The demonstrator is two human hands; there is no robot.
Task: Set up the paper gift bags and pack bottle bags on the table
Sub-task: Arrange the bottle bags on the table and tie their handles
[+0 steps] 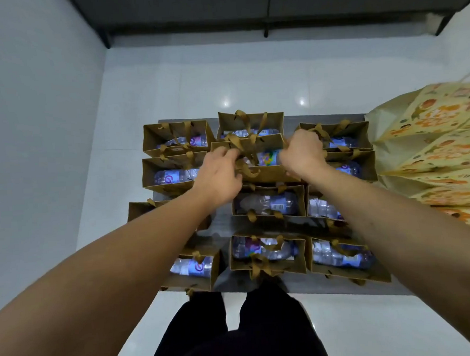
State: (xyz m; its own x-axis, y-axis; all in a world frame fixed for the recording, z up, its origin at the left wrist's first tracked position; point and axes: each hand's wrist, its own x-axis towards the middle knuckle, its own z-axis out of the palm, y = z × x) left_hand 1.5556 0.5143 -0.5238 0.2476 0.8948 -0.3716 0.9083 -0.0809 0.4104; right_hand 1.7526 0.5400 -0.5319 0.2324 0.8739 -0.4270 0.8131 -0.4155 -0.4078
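Note:
Several brown paper gift bags with ribbon handles stand in rows on a small grey table [304, 287]. Each open bag shows a plastic water bottle lying inside. Both my hands are on one bag [266, 173] in the middle of the second row from the back. My left hand [219, 173] grips its left rim beside the ribbon handles. At the bag's right end, my right hand [302, 153] holds the rim with curled fingers. A bottle with a colourful label [267, 158] lies inside this bag.
A large yellow patterned bag [435, 149] sits at the table's right side. White tiled floor surrounds the table, and a dark sofa base [245, 9] runs along the far wall. My dark-trousered legs [238, 337] stand at the table's near edge.

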